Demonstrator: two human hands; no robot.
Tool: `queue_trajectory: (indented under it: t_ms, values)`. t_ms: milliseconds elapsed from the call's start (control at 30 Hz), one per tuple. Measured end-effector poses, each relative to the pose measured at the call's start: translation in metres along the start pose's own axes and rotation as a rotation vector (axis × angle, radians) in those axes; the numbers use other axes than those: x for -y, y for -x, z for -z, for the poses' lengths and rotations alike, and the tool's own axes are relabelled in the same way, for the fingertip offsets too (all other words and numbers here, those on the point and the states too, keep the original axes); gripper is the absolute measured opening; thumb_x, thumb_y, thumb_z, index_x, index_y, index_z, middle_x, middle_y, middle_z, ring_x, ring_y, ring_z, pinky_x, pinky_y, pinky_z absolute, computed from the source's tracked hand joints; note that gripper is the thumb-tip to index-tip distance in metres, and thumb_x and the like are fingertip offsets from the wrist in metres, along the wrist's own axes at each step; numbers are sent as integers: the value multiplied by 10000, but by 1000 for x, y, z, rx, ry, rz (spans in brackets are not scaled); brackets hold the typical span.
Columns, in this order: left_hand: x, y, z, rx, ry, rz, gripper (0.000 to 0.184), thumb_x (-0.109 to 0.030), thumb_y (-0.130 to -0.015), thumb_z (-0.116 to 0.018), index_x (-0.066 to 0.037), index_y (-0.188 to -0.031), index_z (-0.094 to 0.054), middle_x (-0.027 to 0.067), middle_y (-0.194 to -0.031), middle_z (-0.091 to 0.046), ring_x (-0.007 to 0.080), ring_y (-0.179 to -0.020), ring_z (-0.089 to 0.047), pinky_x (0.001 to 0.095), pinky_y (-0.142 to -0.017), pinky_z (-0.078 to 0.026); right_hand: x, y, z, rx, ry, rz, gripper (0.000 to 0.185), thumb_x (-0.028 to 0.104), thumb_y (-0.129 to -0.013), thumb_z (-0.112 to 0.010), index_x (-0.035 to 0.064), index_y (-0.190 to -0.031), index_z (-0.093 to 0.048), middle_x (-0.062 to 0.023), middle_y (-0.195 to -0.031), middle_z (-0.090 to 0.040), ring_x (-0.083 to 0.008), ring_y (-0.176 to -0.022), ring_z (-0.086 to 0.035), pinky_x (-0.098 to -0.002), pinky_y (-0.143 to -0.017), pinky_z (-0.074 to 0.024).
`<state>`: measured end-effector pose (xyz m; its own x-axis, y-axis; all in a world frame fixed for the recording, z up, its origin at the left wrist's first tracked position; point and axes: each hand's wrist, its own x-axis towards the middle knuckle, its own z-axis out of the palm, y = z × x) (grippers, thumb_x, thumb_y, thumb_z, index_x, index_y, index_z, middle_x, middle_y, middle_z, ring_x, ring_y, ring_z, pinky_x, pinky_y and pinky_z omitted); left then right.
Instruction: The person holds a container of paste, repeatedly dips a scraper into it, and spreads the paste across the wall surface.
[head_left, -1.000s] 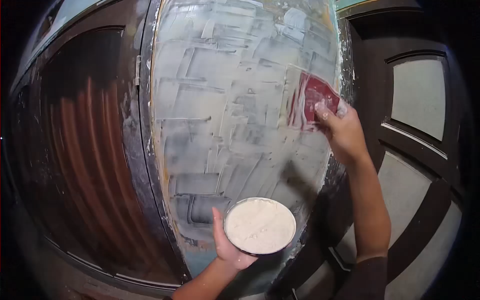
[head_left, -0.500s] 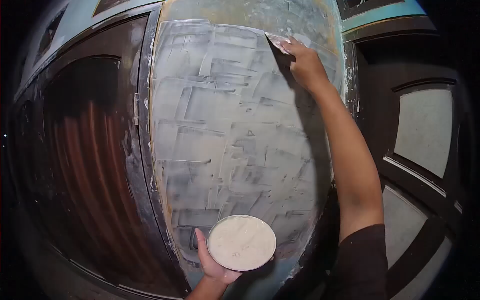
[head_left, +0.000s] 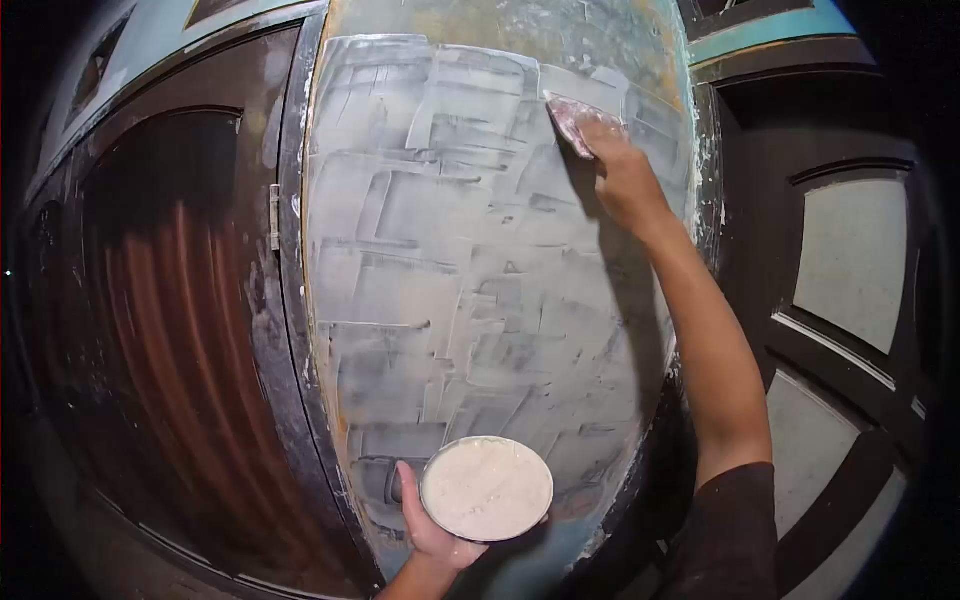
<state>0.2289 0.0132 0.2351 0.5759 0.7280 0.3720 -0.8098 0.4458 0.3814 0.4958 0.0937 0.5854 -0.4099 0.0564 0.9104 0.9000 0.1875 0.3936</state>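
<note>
My right hand [head_left: 625,172] grips a putty knife [head_left: 578,122] smeared with white paste, its blade against or very near the upper right of the wall [head_left: 480,230]. Overlapping whitish strokes of wall putty cover most of that wall. Low in front of me, my left hand [head_left: 435,535] holds up a round container of putty [head_left: 487,488] from below, thumb along its left rim. Pale paste fills the container close to the rim. The fingers under it are mostly hidden.
A dark brown door [head_left: 180,300] with a metal hinge [head_left: 275,217] stands left of the wall. On the right is a dark wooden frame with pale panels [head_left: 850,265]. Uncoated wall [head_left: 510,22] shows along the top.
My right hand and the putty knife have moved down and slightly right, leaving a fresh whitish strip at the top. The left hand and container stay almost in place.
</note>
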Motion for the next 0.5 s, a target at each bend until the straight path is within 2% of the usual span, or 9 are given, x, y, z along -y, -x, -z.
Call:
queue_trajectory:
  t_ms: [67,133,167,267,333,433,500]
  values:
    - [-1,-2,4,-38,-36,-17,1060,-883,-852,-218,-63,-1502,-386,207,-1520,-422,491,-1333,-457,696,-1057,-378,-6,-19,5,-137,-11,-43,654,-113,-767,-427,30,-1392,-551,-240,-1457,-492,-411,-1394,-418,-436,-1194,-286]
    - [0,-4,5,-23,-88,-41,1051,-897,-830,-281,-105,-1511,-387,208,-1536,-396,534,-1337,-418,839,-988,-290,-14,-40,4,-129,-28,-47,647,-115,-764,-430,26,-1382,-561,-238,-1461,-489,-409,-1396,-416,-433,-1194,-285]
    - [-1,-5,3,25,-35,-10,1046,-896,-832,-279,-106,-1508,-395,205,-1540,-394,533,-1339,-416,840,-989,-287,-17,-45,3,-120,-42,-55,640,-117,-761,-433,21,-1371,-570,-236,-1464,-486,-408,-1399,-414,-431,-1194,-284]
    - [-1,-5,6,-22,-86,-21,1051,-898,-830,-278,-103,-1507,-396,205,-1541,-391,536,-1341,-412,842,-992,-279,-12,-33,-8,20,-59,-45,629,-121,-757,-465,25,-1358,-581,-243,-1470,-475,-427,-1396,-407,-430,-1197,-280]
    - [-2,-4,11,-35,-31,-9,1066,-886,-849,-213,-64,-1506,-379,217,-1523,-413,509,-1344,-431,749,-1039,-351,0,-8,-19,90,7,24,679,-126,-758,-470,52,-1409,-538,-245,-1477,-469,-470,-1369,-413,-457,-1195,-286]
    - [-3,-1,10,27,30,17,1060,-885,-850,-219,-68,-1508,-377,220,-1522,-412,519,-1341,-428,777,-1021,-343,25,35,-25,118,-14,9,697,-136,-750,-462,48,-1420,-522,-247,-1466,-480,-491,-1353,-422,-501,-1195,-276]
    - [1,2,13,30,53,18,1058,-885,-849,-229,-67,-1504,-379,217,-1523,-411,520,-1339,-430,773,-1024,-345,36,49,-16,132,-15,7,696,-140,-745,-461,40,-1415,-523,-251,-1469,-475,-485,-1361,-418,-496,-1192,-284]
